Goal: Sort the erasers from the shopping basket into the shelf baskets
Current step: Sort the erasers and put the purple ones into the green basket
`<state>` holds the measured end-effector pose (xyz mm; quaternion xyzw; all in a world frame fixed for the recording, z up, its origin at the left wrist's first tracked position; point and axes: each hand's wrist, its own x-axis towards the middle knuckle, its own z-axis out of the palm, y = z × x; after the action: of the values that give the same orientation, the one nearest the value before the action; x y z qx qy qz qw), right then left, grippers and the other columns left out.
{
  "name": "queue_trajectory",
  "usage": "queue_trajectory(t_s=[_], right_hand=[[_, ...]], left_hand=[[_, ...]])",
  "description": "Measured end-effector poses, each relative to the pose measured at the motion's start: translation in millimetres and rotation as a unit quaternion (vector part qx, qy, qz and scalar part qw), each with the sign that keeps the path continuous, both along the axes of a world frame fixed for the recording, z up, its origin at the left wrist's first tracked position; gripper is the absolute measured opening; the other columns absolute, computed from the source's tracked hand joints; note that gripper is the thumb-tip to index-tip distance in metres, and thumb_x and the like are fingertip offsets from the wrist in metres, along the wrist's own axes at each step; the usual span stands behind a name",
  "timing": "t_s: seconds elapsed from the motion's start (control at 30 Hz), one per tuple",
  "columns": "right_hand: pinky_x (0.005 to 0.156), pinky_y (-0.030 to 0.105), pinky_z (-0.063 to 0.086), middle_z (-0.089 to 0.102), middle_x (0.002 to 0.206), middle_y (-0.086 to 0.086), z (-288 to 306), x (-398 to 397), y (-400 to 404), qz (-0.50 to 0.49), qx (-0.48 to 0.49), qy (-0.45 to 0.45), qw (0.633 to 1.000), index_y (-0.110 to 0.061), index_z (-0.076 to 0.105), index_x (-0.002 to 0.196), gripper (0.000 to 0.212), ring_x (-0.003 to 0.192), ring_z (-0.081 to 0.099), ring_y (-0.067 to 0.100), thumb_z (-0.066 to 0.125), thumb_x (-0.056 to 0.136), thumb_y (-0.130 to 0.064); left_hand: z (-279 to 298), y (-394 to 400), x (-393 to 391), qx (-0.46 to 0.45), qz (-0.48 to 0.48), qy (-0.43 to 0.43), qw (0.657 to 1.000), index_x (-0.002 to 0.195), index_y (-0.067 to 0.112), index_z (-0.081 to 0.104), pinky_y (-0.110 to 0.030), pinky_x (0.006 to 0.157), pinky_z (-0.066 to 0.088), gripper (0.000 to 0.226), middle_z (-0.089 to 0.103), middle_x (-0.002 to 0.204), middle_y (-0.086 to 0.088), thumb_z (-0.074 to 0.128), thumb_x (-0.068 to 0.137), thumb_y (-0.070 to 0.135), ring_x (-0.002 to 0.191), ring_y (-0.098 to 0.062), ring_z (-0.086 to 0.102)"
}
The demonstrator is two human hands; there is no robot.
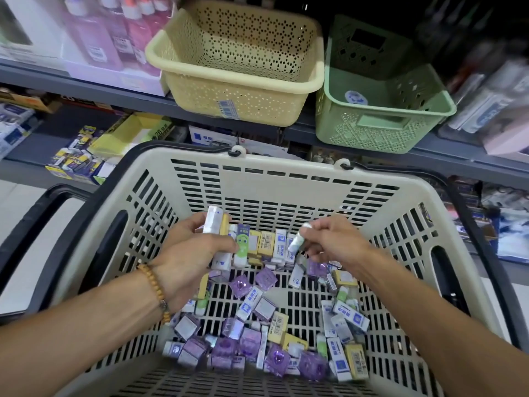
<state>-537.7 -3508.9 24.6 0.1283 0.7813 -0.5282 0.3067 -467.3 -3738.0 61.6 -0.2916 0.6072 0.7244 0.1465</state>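
The beige shopping basket [286, 173] sits right below me, its slatted floor strewn with several erasers [257, 333]: purple wrapped squares, white-and-blue bars, yellow bars and green ones. My left hand [189, 253] is inside it, closed around a bundle of long erasers [220, 227], white, yellow and green. My right hand [332, 239] hovers beside it, pinching one small white-and-green eraser [297, 240]. On the shelf above stand a yellow perforated basket [237, 90] and, to its right, a green basket [383, 116] with one round white-blue item lying inside.
The grey metal shelf edge [86, 87] runs across under both shelf baskets. Pink and purple bottles [114, 32] stand at the upper left. Boxed stationery [80, 159] fills the lower shelf at left, packaged goods [492, 110] the right. The basket's black handles [43, 213] hang folded outward.
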Motion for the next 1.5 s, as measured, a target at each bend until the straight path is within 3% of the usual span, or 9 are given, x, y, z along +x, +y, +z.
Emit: queue_trajectory(t_s=[0.13, 0.33, 0.5, 0.73, 0.83, 0.93, 1.2, 1.4, 1.5], right_hand=[[0.048, 0.022, 0.049, 0.067, 0.066, 0.009, -15, 1, -7, 0.063, 0.109, 0.007, 0.992, -0.004, 0.064, 0.083, 0.016, 0.053, 0.062, 0.016, 0.061, 0.096, -0.014], [0.040, 0.018, 0.046, 0.072, 0.082, 0.014, -32, -3, -23, -0.005, 0.114, -0.015, 0.993, -0.002, 0.067, 0.089, 0.014, 0.053, 0.064, 0.013, 0.055, 0.096, -0.003], [0.062, 0.033, 0.057, 0.068, 0.076, -0.002, -29, -2, -22, 0.028, 0.143, 0.069, 0.987, 0.004, 0.068, 0.086, 0.019, 0.057, 0.063, 0.018, 0.053, 0.096, -0.002], [0.056, 0.022, 0.051, 0.070, 0.076, 0.002, 7, 17, -71, 0.143, -0.151, 0.008, 0.978, -0.014, 0.073, 0.091, 0.025, 0.063, 0.063, 0.014, 0.070, 0.087, -0.039], [0.053, 0.020, 0.049, 0.066, 0.070, 0.001, 8, 20, -83, 0.161, -0.160, 0.002, 0.974, -0.013, 0.071, 0.082, 0.013, 0.057, 0.060, 0.010, 0.070, 0.090, -0.024], [0.051, 0.021, 0.048, 0.064, 0.069, 0.005, -1, 9, -84, 0.108, -0.164, -0.022, 0.980, -0.008, 0.069, 0.083, 0.013, 0.053, 0.057, 0.012, 0.066, 0.092, -0.016], [0.045, 0.020, 0.047, 0.065, 0.067, 0.009, -43, -13, -151, 0.097, -0.092, -0.030, 0.991, -0.001, 0.067, 0.084, 0.020, 0.046, 0.059, 0.011, 0.060, 0.096, -0.015], [0.067, 0.031, 0.062, 0.071, 0.091, 0.016, -48, -15, -181, 0.124, -0.088, -0.029, 0.988, -0.007, 0.063, 0.090, 0.019, 0.066, 0.070, 0.017, 0.048, 0.097, 0.003], [0.066, 0.029, 0.060, 0.070, 0.091, 0.009, -36, -10, -172, 0.143, -0.082, 0.026, 0.986, -0.012, 0.066, 0.100, 0.014, 0.066, 0.067, 0.015, 0.052, 0.099, -0.014]], left_hand=[[0, -3, 0, 0.005, 0.005, -0.006, 1.000, 0.105, 0.008, 0.065, -0.056, 0.077, 0.056, 0.042, 0.075, 0.080, -0.012, 0.067, 0.072, -0.016, 0.074, -0.035, 0.071], [-4, -6, 4, 0.018, 0.022, -0.007, 1.000, 0.106, 0.007, 0.065, -0.041, 0.061, 0.059, 0.043, 0.075, 0.084, -0.013, 0.068, 0.070, -0.017, 0.074, -0.031, 0.071], [-3, -8, 3, 0.036, 0.026, -0.012, 0.999, 0.104, 0.007, 0.066, -0.039, 0.058, 0.059, 0.041, 0.074, 0.080, -0.011, 0.067, 0.071, -0.017, 0.070, -0.029, 0.072], [2, -10, 3, 0.016, 0.024, -0.006, 1.000, 0.103, 0.007, 0.065, -0.042, 0.065, 0.059, 0.039, 0.074, 0.091, -0.017, 0.066, 0.071, -0.016, 0.074, -0.028, 0.071], [5, -16, 8, 0.019, -0.001, -0.011, 1.000, 0.109, 0.003, 0.062, -0.030, 0.050, 0.056, 0.043, 0.075, 0.087, -0.014, 0.066, 0.071, -0.016, 0.067, -0.020, 0.071], [5, -35, 17, 0.022, -0.008, -0.038, 0.999, 0.123, -0.002, 0.055, -0.038, 0.069, 0.056, 0.062, 0.073, 0.100, -0.016, 0.070, 0.063, -0.013, 0.087, -0.025, 0.070], [16, -67, 46, 0.047, 0.027, -0.039, 0.998, 0.105, -0.003, 0.060, -0.032, 0.061, 0.056, 0.051, 0.072, 0.082, -0.015, 0.071, 0.056, -0.005, 0.075, -0.024, 0.071], [19, -65, 45, 0.048, 0.044, -0.035, 0.997, 0.104, -0.005, 0.059, -0.034, 0.059, 0.057, 0.054, 0.069, 0.072, -0.013, 0.069, 0.051, -0.005, 0.069, -0.023, 0.068], [19, -67, 43, 0.066, 0.051, -0.033, 0.996, 0.101, -0.005, 0.060, -0.031, 0.057, 0.059, 0.042, 0.070, 0.070, -0.010, 0.066, 0.060, -0.012, 0.063, -0.020, 0.068]])
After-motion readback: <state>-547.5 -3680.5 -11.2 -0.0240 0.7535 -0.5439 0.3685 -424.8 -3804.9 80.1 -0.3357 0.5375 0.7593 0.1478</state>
